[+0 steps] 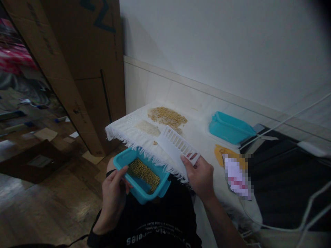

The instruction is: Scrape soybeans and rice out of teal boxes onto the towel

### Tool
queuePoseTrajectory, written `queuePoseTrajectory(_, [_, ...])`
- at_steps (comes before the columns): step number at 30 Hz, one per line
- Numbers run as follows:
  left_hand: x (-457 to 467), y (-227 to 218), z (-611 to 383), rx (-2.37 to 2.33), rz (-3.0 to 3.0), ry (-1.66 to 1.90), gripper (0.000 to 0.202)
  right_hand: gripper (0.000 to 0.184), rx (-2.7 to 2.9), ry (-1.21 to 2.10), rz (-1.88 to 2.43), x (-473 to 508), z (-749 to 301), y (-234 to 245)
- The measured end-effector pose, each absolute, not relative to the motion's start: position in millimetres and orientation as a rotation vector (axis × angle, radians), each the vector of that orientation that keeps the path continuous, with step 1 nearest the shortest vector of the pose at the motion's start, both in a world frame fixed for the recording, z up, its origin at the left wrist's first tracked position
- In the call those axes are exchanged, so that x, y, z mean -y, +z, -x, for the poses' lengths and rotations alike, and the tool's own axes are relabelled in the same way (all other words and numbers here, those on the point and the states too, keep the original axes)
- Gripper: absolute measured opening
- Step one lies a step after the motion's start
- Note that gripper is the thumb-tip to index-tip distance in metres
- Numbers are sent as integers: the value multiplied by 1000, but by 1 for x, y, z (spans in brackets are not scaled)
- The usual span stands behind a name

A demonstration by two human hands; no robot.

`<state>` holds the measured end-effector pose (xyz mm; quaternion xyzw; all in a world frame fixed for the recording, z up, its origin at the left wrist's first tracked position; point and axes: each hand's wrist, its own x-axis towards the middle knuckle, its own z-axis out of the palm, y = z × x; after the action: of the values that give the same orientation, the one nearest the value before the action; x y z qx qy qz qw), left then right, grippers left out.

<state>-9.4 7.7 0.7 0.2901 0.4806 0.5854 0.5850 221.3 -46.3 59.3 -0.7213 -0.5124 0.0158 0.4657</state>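
My left hand grips the near left rim of a teal plastic bin, thumb over the edge. Yellowish-green beans cover part of the bin's floor, and it sits at my lap below the table edge. In my right hand is a white slotted plastic piece, tilted over the fringed white cloth. Beyond it lies a spread of yellow beans. A heap of pale fine grains is beside them, and a few loose beans rest near the slotted piece's left edge.
A second teal bin stands at the table's right rear. Nearer are an orange item and a blurred-out paper. White cables cross the right side. A tall cardboard box stands left; the wall is behind.
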Motion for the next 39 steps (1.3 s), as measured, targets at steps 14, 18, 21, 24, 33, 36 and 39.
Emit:
queuePoseTrajectory(14, [-9,-3,9,-1133,-671,1346,35,26,1293,81,1729,49,-220,57])
queuePoseTrajectory(18, [-11,-5,9,-1143,-656,1347,35,25,1315,107,1726,47,-220,55])
queuePoseTrajectory(21, [-11,-5,9,-1125,-653,1341,36,25,1312,122,1732,45,-218,55])
queuePoseTrajectory(24, [-13,-4,10,-1114,-652,1347,36,25,1306,171,1724,45,-214,56])
queuePoseTrajectory(33, [-17,0,12,-1112,-670,1354,35,29,1217,141,1724,36,-215,63])
queuePoseTrajectory(36, [-18,1,11,-1127,-679,1358,35,31,1218,74,1776,28,-219,62])
queuePoseTrajectory(39, [-18,0,12,-1126,-677,1360,35,30,1260,69,1783,24,-219,60])
